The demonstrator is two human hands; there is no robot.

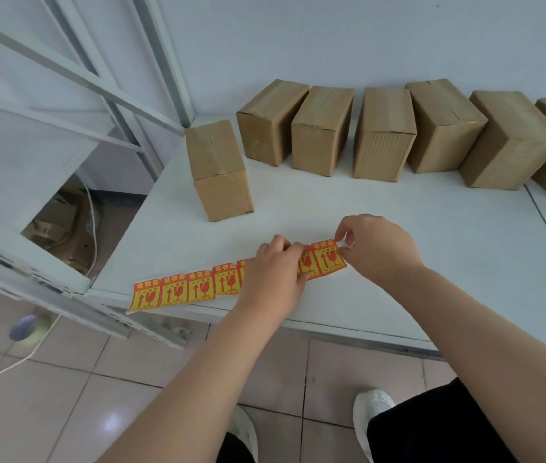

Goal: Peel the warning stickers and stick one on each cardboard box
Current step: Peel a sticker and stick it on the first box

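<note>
A strip of red and yellow warning stickers [178,290] lies along the front of the white table [432,248], its left end hanging over the edge. My left hand [273,274] presses down on the strip's middle. My right hand [376,247] pinches the top right corner of the last sticker [328,259] at the strip's right end. Several plain cardboard boxes stand behind: one nearer box [219,170] at the left, and a row [385,133] along the wall. No sticker shows on any box.
A white metal rack frame [74,78] rises at the left, with cardboard scraps and a white cable on the floor beneath it. The table's front edge runs just below my hands. My legs and white shoes stand on the tiled floor.
</note>
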